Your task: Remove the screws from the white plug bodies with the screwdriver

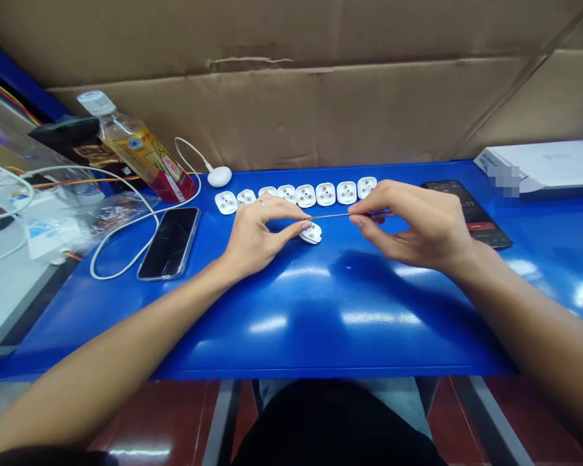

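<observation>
Bottle (140, 152) of yellow drink lies tilted on its side at the far left of the blue table (320, 336), with a white cable (126, 266) looping nearer it and ending in a round white puck (219, 176). Just right of that loop lies a black phone (169, 243), face up.

Left hand (260, 236) is closed into a careful pinch, its fingertips on a white plug (311, 234) that sits flat on the table, just near of the row. The low, curled fingers look well placed to keep the plug from sliding, though they hide how far the grip wraps under it.

Along the far side runs a row of 8 white plugs (305, 195), close together and all lying flat. Right hand (412, 223) is also closed, pinching a thin copper rod (333, 215) between thumb and forefinger, level and pointing left. Its tip ends just above the left fingertips; whether it touches the plug cannot be told. The pinch sits well back from that tip, so a shorter length of free rod would likely wobble less.

Further right, a second phone (471, 213) lies beside the hand, and a white box (544, 165) sits at the far right.
</observation>
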Tool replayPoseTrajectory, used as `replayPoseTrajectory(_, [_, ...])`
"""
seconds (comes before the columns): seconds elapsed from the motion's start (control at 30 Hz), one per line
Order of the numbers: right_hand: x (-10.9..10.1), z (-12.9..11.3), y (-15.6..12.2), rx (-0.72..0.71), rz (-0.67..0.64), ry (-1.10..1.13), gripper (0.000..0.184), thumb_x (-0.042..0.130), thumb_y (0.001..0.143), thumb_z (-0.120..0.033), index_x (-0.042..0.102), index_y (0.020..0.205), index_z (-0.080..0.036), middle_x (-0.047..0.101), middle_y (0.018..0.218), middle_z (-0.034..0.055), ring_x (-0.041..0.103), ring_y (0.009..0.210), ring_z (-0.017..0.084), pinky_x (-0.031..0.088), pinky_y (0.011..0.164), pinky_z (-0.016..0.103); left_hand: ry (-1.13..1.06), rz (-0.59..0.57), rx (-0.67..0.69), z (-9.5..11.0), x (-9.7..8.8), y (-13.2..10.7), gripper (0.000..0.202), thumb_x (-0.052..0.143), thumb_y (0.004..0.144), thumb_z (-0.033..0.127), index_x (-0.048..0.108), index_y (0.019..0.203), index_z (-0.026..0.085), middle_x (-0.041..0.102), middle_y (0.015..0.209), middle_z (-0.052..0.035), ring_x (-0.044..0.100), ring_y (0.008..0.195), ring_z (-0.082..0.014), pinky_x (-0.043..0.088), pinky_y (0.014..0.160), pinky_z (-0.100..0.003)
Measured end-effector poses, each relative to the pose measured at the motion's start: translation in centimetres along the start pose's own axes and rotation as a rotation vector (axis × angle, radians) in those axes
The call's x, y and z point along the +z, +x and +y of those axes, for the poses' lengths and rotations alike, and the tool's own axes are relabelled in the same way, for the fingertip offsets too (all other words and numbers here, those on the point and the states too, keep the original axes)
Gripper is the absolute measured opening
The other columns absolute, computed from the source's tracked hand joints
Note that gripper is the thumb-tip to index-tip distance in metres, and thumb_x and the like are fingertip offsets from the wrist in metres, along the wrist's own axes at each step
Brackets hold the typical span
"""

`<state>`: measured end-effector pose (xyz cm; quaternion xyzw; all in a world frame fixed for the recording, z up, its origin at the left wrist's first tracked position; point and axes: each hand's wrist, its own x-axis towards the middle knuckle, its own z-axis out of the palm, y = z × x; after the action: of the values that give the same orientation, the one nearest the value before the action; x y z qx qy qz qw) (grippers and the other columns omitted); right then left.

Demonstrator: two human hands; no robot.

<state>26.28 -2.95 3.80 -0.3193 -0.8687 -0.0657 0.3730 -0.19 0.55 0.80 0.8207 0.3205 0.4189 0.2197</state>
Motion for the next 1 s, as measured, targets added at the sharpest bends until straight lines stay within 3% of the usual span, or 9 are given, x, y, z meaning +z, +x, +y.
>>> replayPoseTrajectory(0.2, [0.1,-0.4,0.2,0.103,0.001,0.014,0.004,0.068,0.095,-0.027,0.070,0.094,-0.024,0.077,0.081,-0.0012,0.071,0.064,0.016,0.054,0.059,0.029,0.072,0.040,0.098,-0.3,0.0,-0.1,0.006,0.080,0.090,0.027,0.083,0.094,0.024,0.082,0.095,-0.0052,0.074,0.091,-0.0228,0.052,0.090,-0.042])
replayPoseTrajectory(0.37, [0.3,-0.5,0.2,0.256,-0.012,0.192,0.006,0.066,0.097,-0.027,0.071,0.095,-0.023,0.077,0.084,-0.0003,0.072,0.066,0.016,0.059,0.064,0.029,0.092,0.037,0.152,-0.4,0.2,-0.2,0.006,0.079,0.091,0.024,0.084,0.094,0.024,0.082,0.095,-0.0054,0.072,0.088,-0.0223,0.052,0.087,-0.042])
replayPoseTrajectory(0.53, [0.0,0.2,0.2,0.105,-0.061,0.176,0.005,0.068,0.094,-0.022,0.072,0.098,-0.024,0.078,0.089,0.0012,0.073,0.074,0.018,0.059,0.069,0.030,-0.037,-0.017,0.011,-0.4,0.2,-0.2,0.009,0.079,0.091,0.030,0.084,0.095,0.024,0.082,0.097,-0.0052,0.074,0.094,-0.0229,0.054,0.094,-0.040])
replayPoseTrajectory(1.0, [0.0,0.2,0.3,0.074,-0.028,0.181,0.004,0.069,0.095,-0.020,0.070,0.098,-0.020,0.078,0.086,0.0017,0.073,0.071,0.016,0.058,0.067,0.028,-0.033,-0.024,-0.084,-0.3,-0.1,0.0,0.022,0.083,0.085,0.037,0.083,0.102,0.022,0.081,0.102,-0.0077,0.073,0.096,-0.0240,0.057,0.091,-0.039])
